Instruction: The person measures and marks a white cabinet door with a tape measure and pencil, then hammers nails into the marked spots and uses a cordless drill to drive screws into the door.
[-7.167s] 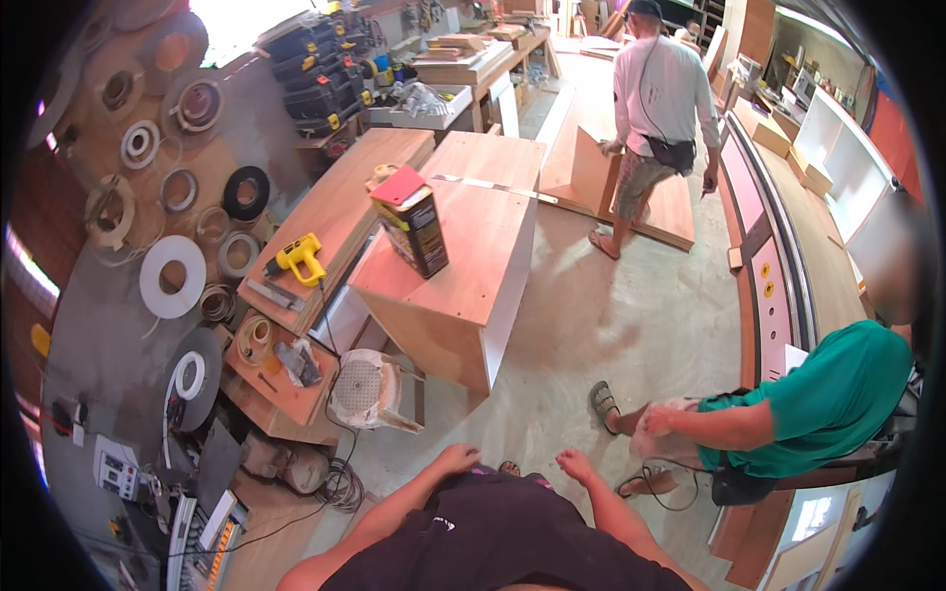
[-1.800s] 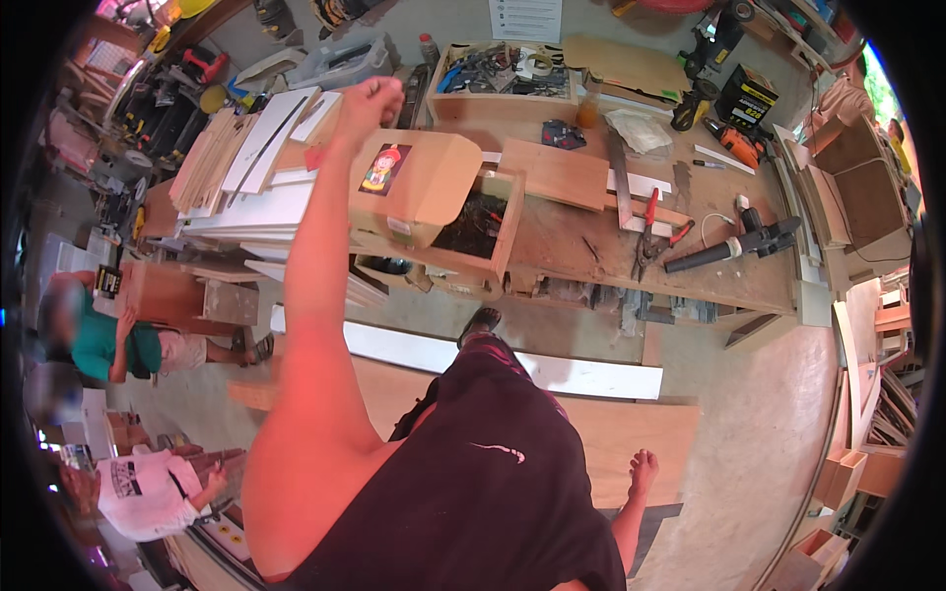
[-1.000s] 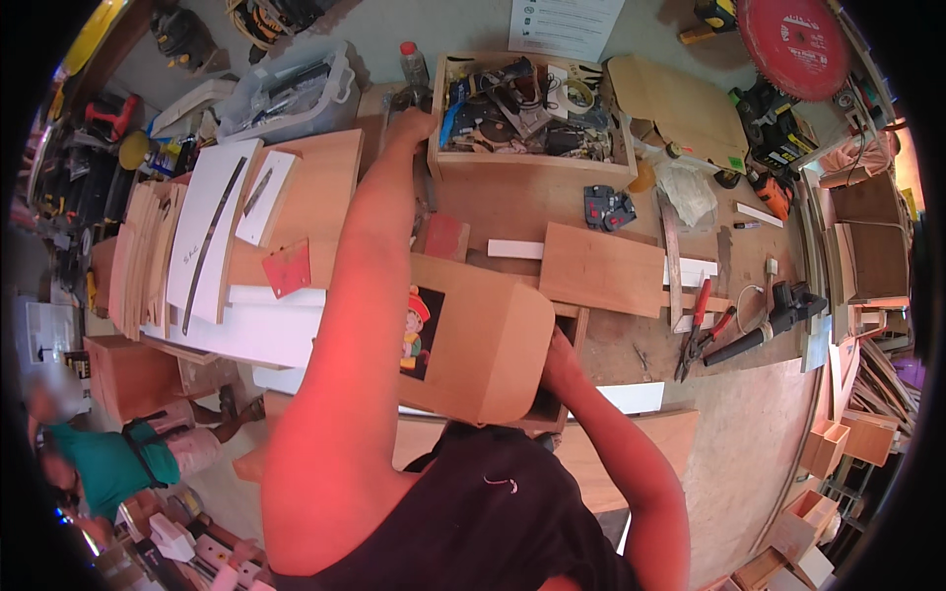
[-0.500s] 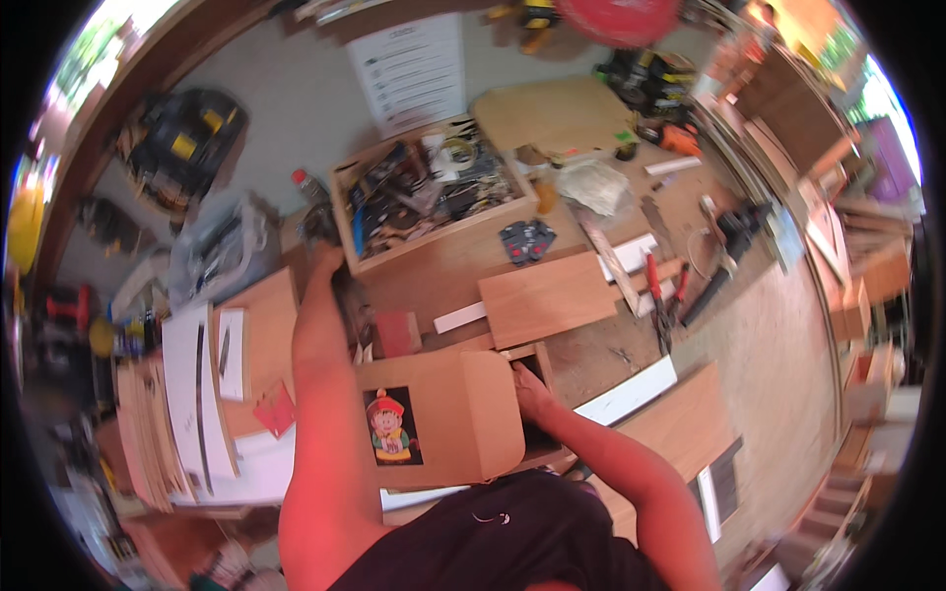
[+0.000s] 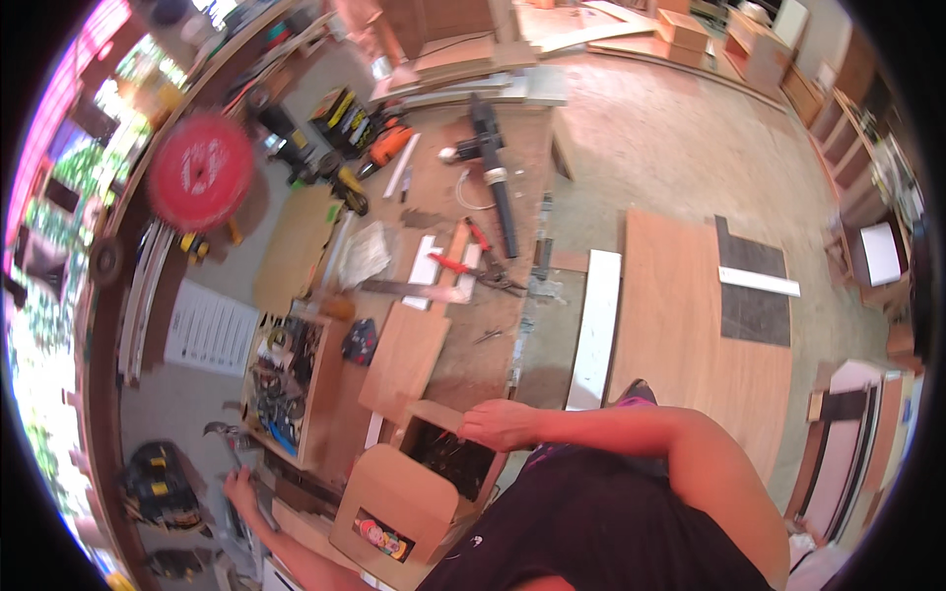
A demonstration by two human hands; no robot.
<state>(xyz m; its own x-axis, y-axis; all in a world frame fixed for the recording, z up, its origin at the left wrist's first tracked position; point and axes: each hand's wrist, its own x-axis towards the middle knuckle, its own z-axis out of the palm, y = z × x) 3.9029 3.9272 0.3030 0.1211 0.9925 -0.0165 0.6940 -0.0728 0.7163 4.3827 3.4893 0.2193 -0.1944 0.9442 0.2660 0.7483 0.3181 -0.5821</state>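
At the lower left my left hand [image 5: 239, 489] is closed round the handle of a hammer [image 5: 228, 439], its metal head tilted upward beside the tool tray. My right hand [image 5: 496, 425] is at the right rim of an open cardboard box [image 5: 480, 483], fingers curled together. Whatever they may hold is too small to make out. Dark small pieces [image 5: 443, 455] lie inside the box. Its flap [image 5: 399, 497], bearing a cartoon picture, is folded out toward my left arm.
A wooden tray [image 5: 317, 394] full of tools stands near the hammer. Beyond the box lie a wooden board [image 5: 406, 357], red-handled pliers [image 5: 456, 264] and a black blower-like tool [image 5: 496, 182]. A large wooden panel [image 5: 660, 325] lies on the floor to the right.
The view has swung to the right. My left hand now has the hammer raised beside the tray. My right hand has come up from inside the box to its rim.
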